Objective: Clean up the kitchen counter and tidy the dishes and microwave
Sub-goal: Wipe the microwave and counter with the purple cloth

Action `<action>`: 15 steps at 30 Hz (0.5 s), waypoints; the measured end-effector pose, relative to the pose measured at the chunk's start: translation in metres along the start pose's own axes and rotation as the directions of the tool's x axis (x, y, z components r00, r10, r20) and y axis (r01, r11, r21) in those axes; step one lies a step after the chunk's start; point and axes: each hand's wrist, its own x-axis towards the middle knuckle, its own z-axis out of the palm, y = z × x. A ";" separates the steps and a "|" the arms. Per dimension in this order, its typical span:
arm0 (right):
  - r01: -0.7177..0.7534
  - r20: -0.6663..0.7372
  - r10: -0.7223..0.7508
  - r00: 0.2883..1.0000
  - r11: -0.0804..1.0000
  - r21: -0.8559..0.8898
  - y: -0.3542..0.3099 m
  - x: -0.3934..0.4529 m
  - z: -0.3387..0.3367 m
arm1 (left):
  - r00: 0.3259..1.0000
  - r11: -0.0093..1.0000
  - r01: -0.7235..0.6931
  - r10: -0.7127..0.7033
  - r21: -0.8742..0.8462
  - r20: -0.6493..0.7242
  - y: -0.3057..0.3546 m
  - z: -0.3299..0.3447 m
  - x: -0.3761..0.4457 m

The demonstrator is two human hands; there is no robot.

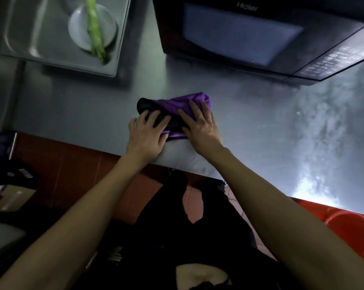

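risk: cloth (pixel 184 109) sits mid-frame close to the counter (pixel 271 132) front edge, so a pull toward the body could drag it, plus any wet, off onto the floor. bunched folds mean patchy contact and streaks; smears already show at right of frame. left hand (pixel 145 136) and right hand (pixel 200 126) both press down on it, fingers spread and mostly straight, not pinching. cloth is purple with a black section, crumpled, soft. microwave (pixel 260 36) at upper right, door closed; plate (pixel 93 28) in sink (pixel 30 38), upper left.

Purple and black cloth (pixel 176 111) on a grey steel table (pixel 260 130); black microwave (pixel 260 38), white plate (pixel 80 32), green stalk (pixel 95 28), red bucket (pixel 352 231).
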 end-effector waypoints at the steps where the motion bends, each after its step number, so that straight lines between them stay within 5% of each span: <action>1: -0.003 0.006 0.003 1.000 1.000 0.002 -0.007 0.001 0.002 | 1.000 1.000 0.007 -0.007 -0.003 -0.002 -0.005 0.000 -0.004; 7: -0.001 -0.014 0.001 1.000 1.000 -0.014 -0.006 -0.024 0.001 | 0.998 0.998 -0.055 0.055 0.004 0.026 0.009 -0.004 -0.008; 15: -0.122 -0.120 0.116 0.986 0.992 -0.044 0.049 -0.099 -0.002 | 0.949 0.949 -0.313 0.315 0.045 -0.029 0.082 0.003 -0.005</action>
